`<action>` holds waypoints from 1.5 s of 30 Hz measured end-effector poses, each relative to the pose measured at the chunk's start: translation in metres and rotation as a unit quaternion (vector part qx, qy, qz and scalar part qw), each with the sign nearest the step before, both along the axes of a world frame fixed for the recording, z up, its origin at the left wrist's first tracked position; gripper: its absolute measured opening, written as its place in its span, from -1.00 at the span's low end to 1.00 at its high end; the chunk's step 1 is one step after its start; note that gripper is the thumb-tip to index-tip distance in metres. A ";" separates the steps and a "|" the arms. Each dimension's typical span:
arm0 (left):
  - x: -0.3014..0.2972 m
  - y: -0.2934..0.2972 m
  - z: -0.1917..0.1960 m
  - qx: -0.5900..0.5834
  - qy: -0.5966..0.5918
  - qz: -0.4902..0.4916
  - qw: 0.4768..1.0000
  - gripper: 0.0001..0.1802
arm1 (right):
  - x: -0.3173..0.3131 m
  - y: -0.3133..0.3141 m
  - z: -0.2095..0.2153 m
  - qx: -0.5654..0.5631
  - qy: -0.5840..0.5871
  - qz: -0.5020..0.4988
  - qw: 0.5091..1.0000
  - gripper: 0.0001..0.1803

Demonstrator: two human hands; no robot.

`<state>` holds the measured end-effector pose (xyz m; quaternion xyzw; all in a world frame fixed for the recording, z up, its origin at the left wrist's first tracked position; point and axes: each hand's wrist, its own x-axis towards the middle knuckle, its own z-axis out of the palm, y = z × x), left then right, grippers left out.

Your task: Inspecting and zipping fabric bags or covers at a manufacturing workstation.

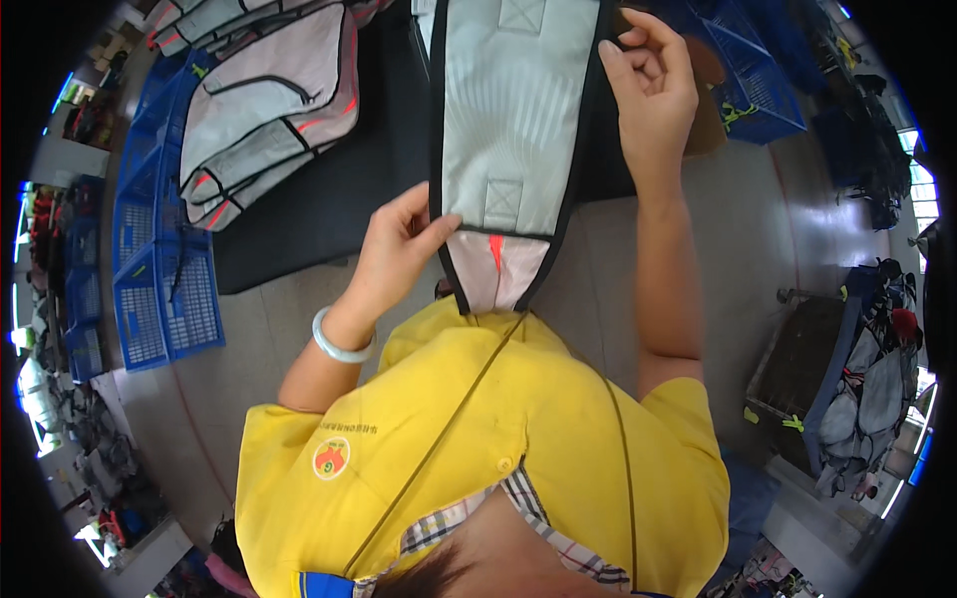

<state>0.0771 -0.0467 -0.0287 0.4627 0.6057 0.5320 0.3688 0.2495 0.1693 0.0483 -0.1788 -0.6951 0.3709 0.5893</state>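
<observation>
A long pale grey fabric panel with black bound edges hangs over the table's near edge toward my body. It has stitched square patches near its top and lower part. Its lower end narrows into a pinkish section with a red-orange mark. My left hand, wearing a pale bangle, pinches the panel's left edge near the seam, thumb on top. At the upper right edge my right hand is closed, its thumb tip against the black binding and its fingers curled; part of that grip is hidden.
A black table lies under the work. Stacked grey and pink sewn pieces with black edging lie on its left. Blue plastic crates stand left of the table, and another blue crate is at the far right. A loaded cart stands right.
</observation>
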 end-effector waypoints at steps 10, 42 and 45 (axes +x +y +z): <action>0.005 -0.011 0.003 -0.035 0.035 0.030 0.998 -0.67 | 0.003 0.019 0.042 0.070 -0.134 -0.074 0.986 -0.86; -0.011 0.017 -0.006 0.011 -0.022 0.135 0.991 -0.84 | 0.106 -0.123 -0.331 -0.448 -0.612 0.293 0.582 -0.35; -0.021 0.035 0.000 -0.015 -0.227 0.109 0.968 -0.83 | 0.108 -0.115 -0.306 -0.541 -0.485 0.187 0.661 -0.29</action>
